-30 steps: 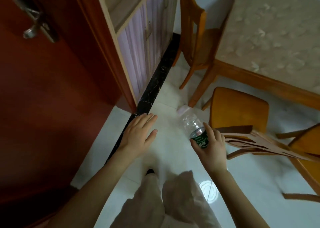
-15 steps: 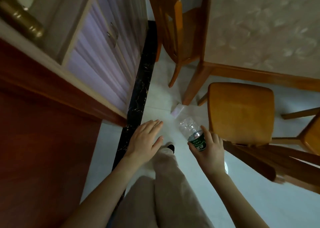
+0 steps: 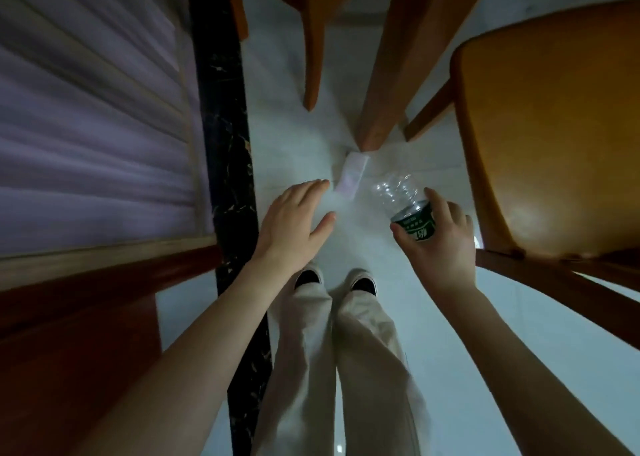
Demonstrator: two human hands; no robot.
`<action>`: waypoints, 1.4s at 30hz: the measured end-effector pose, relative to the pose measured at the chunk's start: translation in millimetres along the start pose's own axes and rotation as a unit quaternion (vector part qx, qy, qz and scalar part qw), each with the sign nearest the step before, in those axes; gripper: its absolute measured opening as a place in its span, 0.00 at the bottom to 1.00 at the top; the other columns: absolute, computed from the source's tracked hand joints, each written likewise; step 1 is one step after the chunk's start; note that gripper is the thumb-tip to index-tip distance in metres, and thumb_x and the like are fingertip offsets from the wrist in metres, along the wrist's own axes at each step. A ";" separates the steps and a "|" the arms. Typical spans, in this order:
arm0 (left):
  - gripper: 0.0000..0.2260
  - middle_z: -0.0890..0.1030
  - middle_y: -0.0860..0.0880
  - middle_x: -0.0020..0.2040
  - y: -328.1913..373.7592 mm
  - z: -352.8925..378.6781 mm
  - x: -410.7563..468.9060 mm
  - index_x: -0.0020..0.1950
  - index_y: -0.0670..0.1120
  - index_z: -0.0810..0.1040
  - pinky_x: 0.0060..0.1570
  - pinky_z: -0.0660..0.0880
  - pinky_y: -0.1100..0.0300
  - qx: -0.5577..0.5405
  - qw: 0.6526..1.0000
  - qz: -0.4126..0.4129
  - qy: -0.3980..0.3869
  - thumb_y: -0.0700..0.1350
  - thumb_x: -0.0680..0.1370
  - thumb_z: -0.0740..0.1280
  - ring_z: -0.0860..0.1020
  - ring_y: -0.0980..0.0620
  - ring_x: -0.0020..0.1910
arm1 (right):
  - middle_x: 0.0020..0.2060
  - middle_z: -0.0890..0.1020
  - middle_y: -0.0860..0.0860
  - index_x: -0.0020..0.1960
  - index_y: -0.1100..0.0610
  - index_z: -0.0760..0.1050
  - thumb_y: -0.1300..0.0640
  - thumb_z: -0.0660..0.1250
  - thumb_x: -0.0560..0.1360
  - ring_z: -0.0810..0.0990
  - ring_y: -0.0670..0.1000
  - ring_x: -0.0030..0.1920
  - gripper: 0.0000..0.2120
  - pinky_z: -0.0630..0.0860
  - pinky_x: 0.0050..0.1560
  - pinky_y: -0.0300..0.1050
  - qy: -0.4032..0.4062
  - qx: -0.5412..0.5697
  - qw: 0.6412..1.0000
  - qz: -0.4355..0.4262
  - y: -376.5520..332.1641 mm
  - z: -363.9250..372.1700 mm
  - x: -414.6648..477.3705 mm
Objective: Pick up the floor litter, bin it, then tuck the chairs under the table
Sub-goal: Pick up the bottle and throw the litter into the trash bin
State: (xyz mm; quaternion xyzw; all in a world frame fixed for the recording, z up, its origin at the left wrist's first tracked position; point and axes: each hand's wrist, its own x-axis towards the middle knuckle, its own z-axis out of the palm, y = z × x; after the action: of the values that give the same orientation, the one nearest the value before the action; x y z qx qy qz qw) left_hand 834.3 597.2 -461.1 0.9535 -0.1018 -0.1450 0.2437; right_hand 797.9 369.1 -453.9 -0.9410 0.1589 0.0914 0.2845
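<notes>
My right hand (image 3: 438,244) grips a clear crumpled plastic bottle (image 3: 401,197) by its green label, held above the white floor. A small pale, pinkish-white piece of litter (image 3: 353,176) lies on the floor just below a wooden table leg (image 3: 388,74). My left hand (image 3: 294,227) is open, palm down, fingers spread, its fingertips a short way left of that litter and not touching it. An orange wooden chair (image 3: 554,116) stands at the right, pulled out, its seat beside my right hand.
A cabinet with ribbed lilac doors (image 3: 97,109) fills the left, with a black marble skirting strip (image 3: 228,144) along its base. Another chair's legs (image 3: 311,47) stand at the top. My feet and beige trousers (image 3: 332,334) are below my hands.
My head has tipped down and closer to the floor. Both hands have moved forward and down toward the pale litter; the left hand is now nearly beside it. The bottle stays in my right hand.
</notes>
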 end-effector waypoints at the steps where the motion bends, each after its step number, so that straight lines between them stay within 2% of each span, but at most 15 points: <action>1: 0.27 0.74 0.47 0.69 -11.2 18.4 14.0 0.71 0.44 0.70 0.67 0.66 0.54 -0.007 1.000 0.001 0.004 0.56 0.77 0.56 0.70 0.48 0.68 | 0.61 0.76 0.57 0.72 0.54 0.67 0.46 0.74 0.70 0.72 0.60 0.57 0.34 0.75 0.56 0.58 -0.003 0.000 1.000 0.001 9.0 16.8 10.6; 5: 0.28 0.73 0.46 0.69 -72.9 130.2 76.9 0.72 0.44 0.69 0.65 0.68 0.55 -0.046 0.999 -0.007 0.016 0.57 0.76 0.60 0.71 0.46 0.67 | 0.62 0.75 0.58 0.73 0.53 0.67 0.47 0.74 0.70 0.71 0.61 0.59 0.34 0.73 0.59 0.57 0.016 0.003 1.000 0.018 69.9 111.9 61.2; 9: 0.27 0.73 0.44 0.68 -115.8 225.2 121.8 0.71 0.42 0.69 0.62 0.70 0.55 -0.056 0.998 0.005 0.022 0.50 0.75 0.69 0.72 0.45 0.66 | 0.62 0.75 0.57 0.73 0.52 0.67 0.45 0.74 0.71 0.72 0.60 0.59 0.34 0.73 0.59 0.56 0.037 0.022 0.998 0.051 123.8 186.7 101.3; 11: 0.29 0.72 0.44 0.69 -131.9 262.0 139.7 0.72 0.43 0.68 0.62 0.70 0.55 -0.061 0.998 -0.005 0.020 0.51 0.74 0.71 0.72 0.45 0.66 | 0.62 0.75 0.56 0.73 0.51 0.65 0.44 0.73 0.71 0.71 0.58 0.60 0.35 0.73 0.59 0.55 0.031 0.026 0.997 0.064 147.3 213.9 114.4; 17: 0.37 0.70 0.46 0.69 -148.4 316.3 193.8 0.76 0.49 0.62 0.61 0.71 0.55 -0.084 0.996 -0.024 0.024 0.53 0.71 0.73 0.70 0.46 0.66 | 0.62 0.75 0.56 0.74 0.50 0.64 0.44 0.73 0.71 0.71 0.58 0.60 0.35 0.75 0.56 0.57 0.005 0.012 0.996 0.089 195.1 251.6 135.3; 21: 0.35 0.74 0.44 0.65 -150.7 342.6 210.9 0.74 0.50 0.66 0.57 0.75 0.52 -0.062 0.998 -0.031 0.010 0.58 0.70 0.72 0.75 0.42 0.60 | 0.63 0.74 0.56 0.74 0.50 0.64 0.45 0.74 0.71 0.70 0.57 0.60 0.36 0.74 0.55 0.54 0.001 0.012 0.994 0.105 205.1 260.6 143.4; 24: 0.31 0.76 0.43 0.61 -151.4 354.0 211.9 0.72 0.50 0.67 0.52 0.74 0.53 -0.059 0.997 -0.054 0.011 0.54 0.71 0.71 0.76 0.41 0.57 | 0.62 0.75 0.56 0.74 0.50 0.65 0.45 0.74 0.70 0.71 0.57 0.59 0.36 0.74 0.54 0.53 -0.003 0.015 0.995 0.094 204.5 265.9 146.3; 29: 0.28 0.77 0.43 0.58 -148.6 343.0 196.8 0.71 0.49 0.68 0.46 0.74 0.56 -0.060 0.997 -0.055 0.014 0.49 0.72 0.70 0.78 0.42 0.52 | 0.62 0.75 0.55 0.73 0.50 0.65 0.44 0.74 0.70 0.71 0.57 0.59 0.36 0.76 0.54 0.56 -0.009 0.015 0.997 0.078 192.9 264.5 144.7; 33: 0.28 0.79 0.44 0.56 -142.5 301.9 154.2 0.70 0.49 0.68 0.44 0.72 0.57 -0.062 0.995 -0.078 -0.007 0.48 0.71 0.71 0.78 0.43 0.48 | 0.61 0.75 0.56 0.73 0.51 0.66 0.44 0.74 0.70 0.72 0.57 0.58 0.35 0.75 0.56 0.55 -0.021 0.016 0.997 0.075 165.1 237.9 123.9; 37: 0.28 0.78 0.46 0.59 -118.5 223.3 105.9 0.70 0.51 0.68 0.49 0.74 0.55 -0.104 0.988 -0.111 -0.013 0.48 0.71 0.70 0.77 0.44 0.53 | 0.62 0.76 0.56 0.73 0.52 0.66 0.46 0.75 0.70 0.71 0.58 0.59 0.35 0.73 0.59 0.55 -0.031 0.031 0.997 0.065 113.4 180.2 93.0; 42: 0.28 0.77 0.50 0.62 -68.9 93.2 41.6 0.69 0.52 0.69 0.54 0.74 0.58 -0.150 0.981 -0.120 0.024 0.50 0.70 0.70 0.76 0.49 0.58 | 0.60 0.76 0.55 0.73 0.52 0.67 0.46 0.75 0.69 0.72 0.57 0.59 0.35 0.72 0.58 0.52 -0.033 0.046 0.998 0.035 24.8 83.0 44.0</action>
State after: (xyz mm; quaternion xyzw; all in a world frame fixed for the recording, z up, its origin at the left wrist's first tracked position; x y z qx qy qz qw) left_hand 851.4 604.9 -582.8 0.9145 0.0420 -0.1639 0.3675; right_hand 823.5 385.6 -546.2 -0.9172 0.1860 0.1250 0.3295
